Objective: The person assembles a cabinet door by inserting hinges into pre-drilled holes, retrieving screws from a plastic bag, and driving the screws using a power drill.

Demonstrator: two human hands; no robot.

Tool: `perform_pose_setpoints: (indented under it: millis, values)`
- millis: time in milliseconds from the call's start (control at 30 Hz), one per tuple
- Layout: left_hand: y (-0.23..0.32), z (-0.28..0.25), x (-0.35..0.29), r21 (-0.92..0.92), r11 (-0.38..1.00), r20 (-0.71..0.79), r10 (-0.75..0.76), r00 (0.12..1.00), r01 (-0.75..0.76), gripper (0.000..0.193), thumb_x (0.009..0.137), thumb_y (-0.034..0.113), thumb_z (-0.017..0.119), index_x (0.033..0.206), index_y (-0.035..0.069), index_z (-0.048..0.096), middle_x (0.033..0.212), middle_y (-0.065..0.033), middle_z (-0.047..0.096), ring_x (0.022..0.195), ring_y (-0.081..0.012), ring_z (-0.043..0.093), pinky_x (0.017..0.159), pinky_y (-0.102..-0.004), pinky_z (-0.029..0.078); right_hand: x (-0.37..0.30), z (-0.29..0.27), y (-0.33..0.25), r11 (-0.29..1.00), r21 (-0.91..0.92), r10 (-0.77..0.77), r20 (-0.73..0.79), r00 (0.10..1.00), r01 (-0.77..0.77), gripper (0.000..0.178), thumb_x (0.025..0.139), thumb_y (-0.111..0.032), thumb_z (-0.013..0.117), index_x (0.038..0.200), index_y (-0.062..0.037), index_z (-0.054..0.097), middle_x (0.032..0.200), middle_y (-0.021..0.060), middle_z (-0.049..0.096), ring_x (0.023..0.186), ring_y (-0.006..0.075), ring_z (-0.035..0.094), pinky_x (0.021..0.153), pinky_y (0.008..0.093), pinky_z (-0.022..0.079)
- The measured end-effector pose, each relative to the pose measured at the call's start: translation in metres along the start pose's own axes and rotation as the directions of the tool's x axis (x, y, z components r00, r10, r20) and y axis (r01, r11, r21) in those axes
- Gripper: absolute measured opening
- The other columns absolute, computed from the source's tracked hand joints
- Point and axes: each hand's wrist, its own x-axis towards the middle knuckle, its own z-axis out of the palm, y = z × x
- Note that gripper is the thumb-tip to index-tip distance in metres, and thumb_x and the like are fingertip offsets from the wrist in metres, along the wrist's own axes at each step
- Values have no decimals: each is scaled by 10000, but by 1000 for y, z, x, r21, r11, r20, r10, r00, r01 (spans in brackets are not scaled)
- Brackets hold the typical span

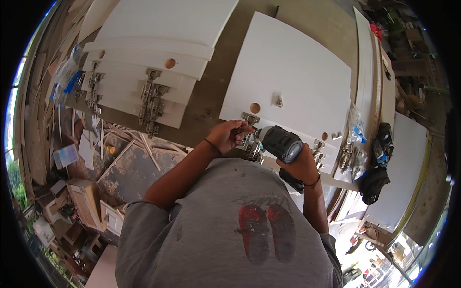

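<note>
My right hand (301, 165) grips a dark cordless drill (281, 142), its nose pointing left at a metal hinge (249, 142) on the near edge of a white cabinet door panel (293, 67). My left hand (229, 135) pinches that hinge right at the drill's tip. Another hinge (250, 118) sits just beyond, beside a round bored hole (255, 107). More hinges (318, 147) lie along the same edge to the right.
A stack of white door panels (158, 29) with fitted hinges (151, 103) lies at the left on the brown workbench (216, 96). Clear bags of hardware (356, 139) and a black cloth (379, 163) lie at the right. Wood offcuts (129, 149) litter the floor.
</note>
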Motion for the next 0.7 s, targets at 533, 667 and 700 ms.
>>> perform_pose_setpoints:
  millis: [533, 667, 700]
  values:
    - [0, 1, 6, -223, 975, 28, 12, 1000, -5, 93, 887, 170, 472, 886, 82, 505, 1157, -108, 582, 560, -80, 384, 536, -233, 376, 26, 12, -7, 991, -63, -113, 48, 992, 116, 306, 639, -78, 728, 900, 35, 613, 747, 152, 654, 668, 196, 637, 627, 307, 489]
    - [-2, -1, 7, -209, 978, 11, 5, 1000, -3, 94, 890, 170, 466, 881, 82, 497, 1166, -101, 577, 561, -80, 385, 537, -234, 372, 30, 14, -6, 996, -43, -80, 66, 995, 83, 296, 637, -72, 725, 889, 37, 614, 733, 149, 652, 660, 178, 631, 623, 305, 488]
    - [-3, 0, 7, -213, 977, 0, -10, 1000, 9, 94, 892, 170, 463, 880, 81, 491, 1164, -101, 577, 560, -81, 385, 538, -235, 371, 30, 13, -9, 996, -42, -79, 70, 994, 82, 296, 637, -72, 725, 889, 37, 614, 733, 149, 652, 660, 178, 631, 623, 305, 488]
